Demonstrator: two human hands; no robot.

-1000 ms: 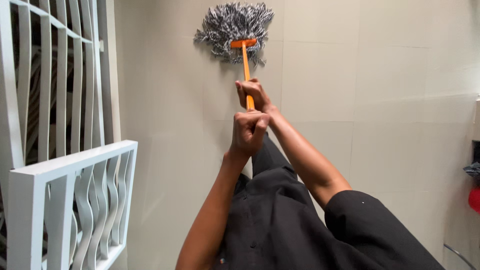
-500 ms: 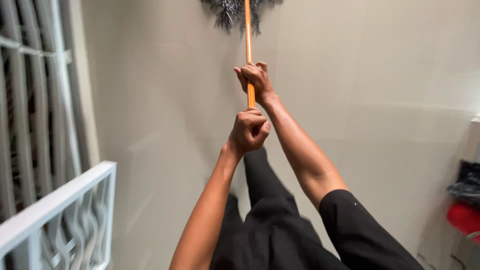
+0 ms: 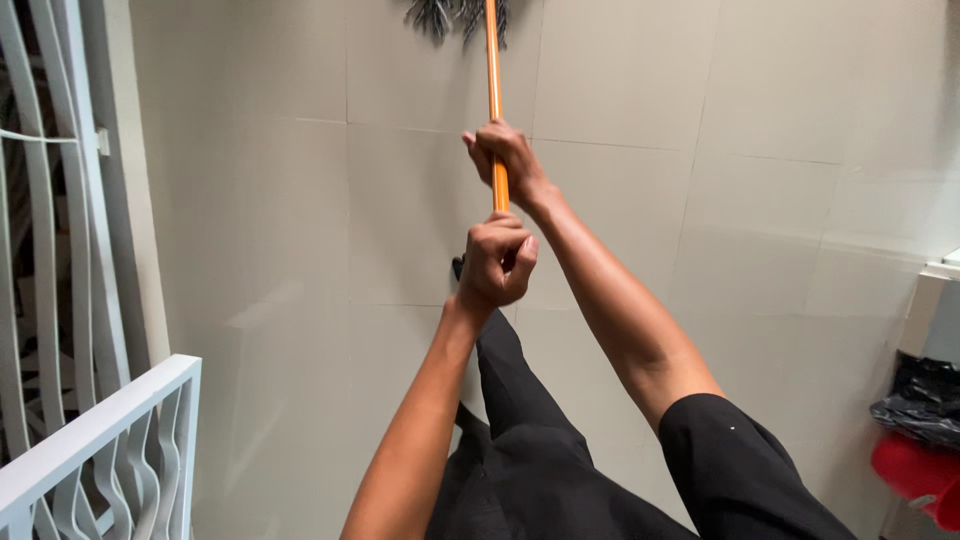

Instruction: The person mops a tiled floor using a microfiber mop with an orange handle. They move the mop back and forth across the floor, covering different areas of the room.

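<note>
Two hands grip one mop, seen from above. Far left: white railing point(image 3: 100, 440) with wavy bars, and a white grille point(image 3: 40, 200) above it. Beige tiled floor point(image 3: 280, 200) fills the middle. Left hand point(image 3: 497, 262) is fisted tight around the bottom end of the orange handle point(image 3: 493, 70), thumb over the fingers. Right hand point(image 3: 508, 160) sits just above it on the same handle, fingers wrapped round, wrist bent. Handle runs straight up to the grey stringy mop head point(image 3: 440, 15), cut off at the top edge, resting on the floor. Black clothing below the arms. Far right: black bag point(image 3: 920, 400) over a red bin point(image 3: 915, 468), near a white unit point(image 3: 935, 310).
</note>
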